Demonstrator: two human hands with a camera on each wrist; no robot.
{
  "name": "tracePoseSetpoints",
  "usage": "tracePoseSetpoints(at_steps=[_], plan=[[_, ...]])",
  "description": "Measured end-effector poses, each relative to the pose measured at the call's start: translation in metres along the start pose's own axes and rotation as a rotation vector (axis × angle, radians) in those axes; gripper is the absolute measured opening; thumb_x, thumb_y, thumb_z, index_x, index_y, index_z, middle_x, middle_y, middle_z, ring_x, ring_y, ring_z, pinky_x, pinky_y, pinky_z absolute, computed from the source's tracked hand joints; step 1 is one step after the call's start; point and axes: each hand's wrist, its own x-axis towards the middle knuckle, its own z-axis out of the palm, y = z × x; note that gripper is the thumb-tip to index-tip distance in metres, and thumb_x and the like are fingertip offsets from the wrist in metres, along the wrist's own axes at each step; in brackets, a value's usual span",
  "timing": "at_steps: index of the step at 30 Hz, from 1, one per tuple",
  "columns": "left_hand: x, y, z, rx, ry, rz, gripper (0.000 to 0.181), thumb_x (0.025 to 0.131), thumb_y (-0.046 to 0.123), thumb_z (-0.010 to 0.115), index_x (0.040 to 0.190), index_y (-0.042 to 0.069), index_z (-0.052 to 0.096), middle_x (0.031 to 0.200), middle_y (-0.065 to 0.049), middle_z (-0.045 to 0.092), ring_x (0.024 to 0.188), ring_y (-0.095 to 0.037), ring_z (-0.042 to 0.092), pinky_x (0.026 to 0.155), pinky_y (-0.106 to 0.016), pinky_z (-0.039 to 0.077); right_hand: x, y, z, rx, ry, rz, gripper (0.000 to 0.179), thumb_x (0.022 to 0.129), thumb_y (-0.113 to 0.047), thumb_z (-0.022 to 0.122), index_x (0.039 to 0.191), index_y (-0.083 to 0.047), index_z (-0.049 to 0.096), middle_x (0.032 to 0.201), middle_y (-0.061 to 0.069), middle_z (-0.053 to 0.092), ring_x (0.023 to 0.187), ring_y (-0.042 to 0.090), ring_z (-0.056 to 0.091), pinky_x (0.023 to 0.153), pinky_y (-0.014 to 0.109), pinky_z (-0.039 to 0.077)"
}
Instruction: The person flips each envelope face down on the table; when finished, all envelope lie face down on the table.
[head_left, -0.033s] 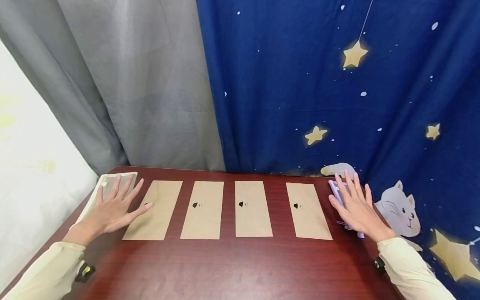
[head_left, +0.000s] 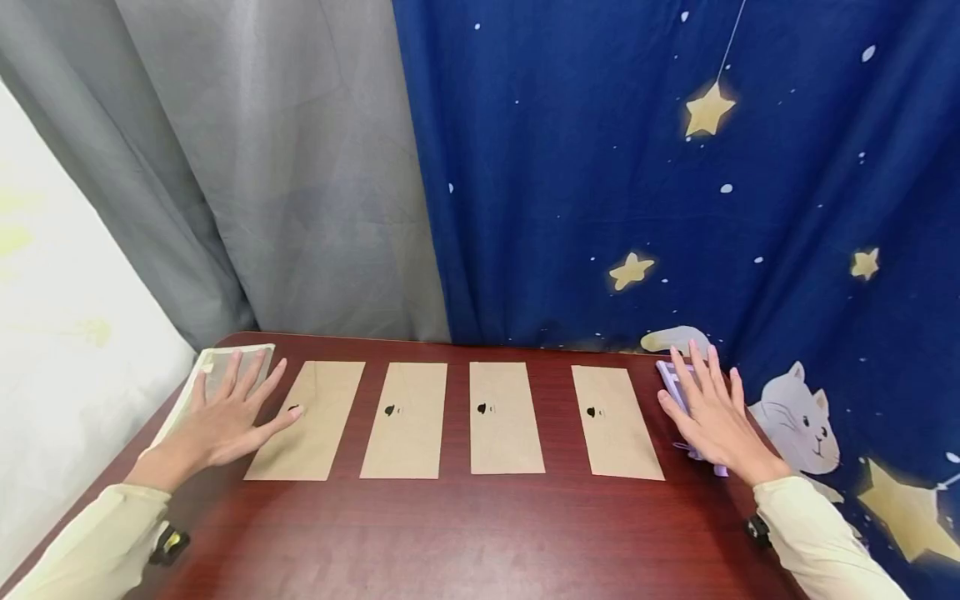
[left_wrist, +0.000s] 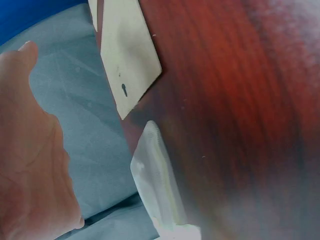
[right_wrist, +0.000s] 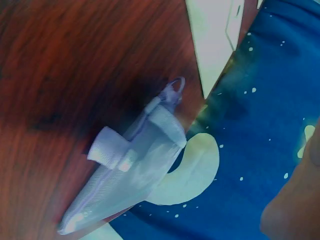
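Observation:
My left hand (head_left: 228, 421) is held palm down with spread fingers, overlapping a white-edged mesh pouch (left_wrist: 157, 175) in the head view. Its thumb reaches across the leftmost kraft paper envelope (head_left: 315, 442). The left wrist view shows this hand raised apart from the pouch. At the other end, my right hand (head_left: 716, 417) is likewise spread and holds nothing. Below it lies a purple mesh zip pouch (right_wrist: 145, 155) with a loop at one end, partly hidden by the hand in the head view.
Between the hands, more envelopes lie in a row: one (head_left: 405, 442), another (head_left: 506, 442) and the rightmost (head_left: 618, 442), each with a small black hat print. The dark red wooden table (head_left: 480, 533) backs onto a grey curtain (head_left: 300, 167) and a blue starry curtain (head_left: 562, 167).

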Motion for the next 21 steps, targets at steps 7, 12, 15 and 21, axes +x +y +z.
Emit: tracePoseSetpoints(at_steps=[7,12,15,21], plan=[[-0.004,0.001,-0.001,-0.024,-0.028,-0.027,0.091,0.098,0.070,0.039,0.164,0.022,0.000,0.168,-0.022,-0.008,0.152,-0.050,-0.015,0.110,-0.081,-0.005,-0.001,-0.016,0.008,0.042,0.018,-0.039,0.071,0.107,-0.040,0.044,0.164,-0.020,0.007,0.172,0.008,-0.006,0.157,0.033,-0.017,0.122,0.063,-0.017],[-0.006,0.010,0.002,-0.026,-0.041,-0.049,0.093,0.097,0.073,0.035,0.163,0.020,-0.002,0.166,-0.027,-0.013,0.151,-0.054,-0.013,0.111,-0.081,-0.004,0.009,-0.043,0.026,0.122,-0.014,-0.072,0.072,0.107,-0.035,0.046,0.164,-0.024,0.004,0.172,0.005,-0.003,0.158,0.033,-0.013,0.124,0.064,-0.009],[-0.008,0.017,0.003,-0.043,-0.040,-0.054,0.094,0.097,0.073,0.037,0.163,0.019,-0.001,0.166,-0.028,-0.012,0.151,-0.054,-0.011,0.110,-0.082,-0.005,0.018,-0.064,0.042,0.163,-0.054,-0.091,0.072,0.107,-0.036,0.045,0.164,-0.025,0.003,0.172,0.002,-0.005,0.158,0.033,-0.012,0.125,0.064,-0.005],[-0.010,0.023,-0.001,-0.090,-0.047,-0.054,0.091,0.099,0.069,0.037,0.163,0.018,-0.002,0.166,-0.028,-0.013,0.151,-0.053,-0.015,0.110,-0.082,-0.004,0.039,-0.116,0.069,0.245,-0.129,-0.168,0.070,0.107,-0.045,0.042,0.164,-0.028,0.005,0.171,-0.003,-0.005,0.159,0.029,-0.009,0.125,0.064,0.005]])
